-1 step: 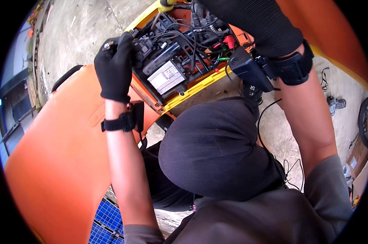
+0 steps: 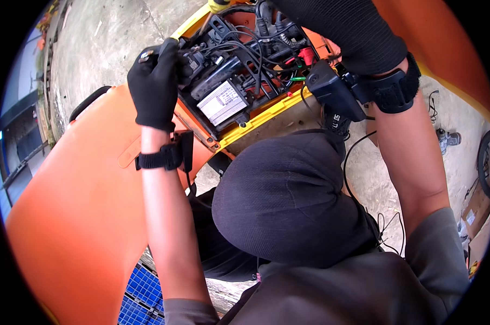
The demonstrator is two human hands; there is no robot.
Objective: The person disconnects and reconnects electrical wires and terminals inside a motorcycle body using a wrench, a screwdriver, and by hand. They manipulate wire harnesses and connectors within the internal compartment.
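My left hand point(image 2: 153, 89), in a black glove, is closed at the left end of an open compartment point(image 2: 239, 122) with a yellow rim. A small metallic piece point(image 2: 146, 56) shows at its fingers; what they grip is unclear. Inside are a black box with a white label point(image 2: 221, 102), tangled black cables point(image 2: 256, 54), a red connector point(image 2: 305, 55) and a green wire point(image 2: 297, 79). My right hand point(image 2: 350, 38), also black-gloved, reaches over the compartment's right end to the top edge, its fingers hidden. A yellow object point(image 2: 219, 5) sits at the top edge, too cut off to identify.
Orange body panels point(image 2: 66, 206) flank me at left and upper right. My bent knee point(image 2: 283, 200) is below the compartment. A power tool point(image 2: 448, 138), a wheel point(image 2: 486, 162) and cardboard point(image 2: 475, 216) lie on the right. Blue crates point(image 2: 139, 292) show at bottom left.
My left hand has shifted slightly upward and to the right. The yellow object at the top edge has moved up, further out of the picture.
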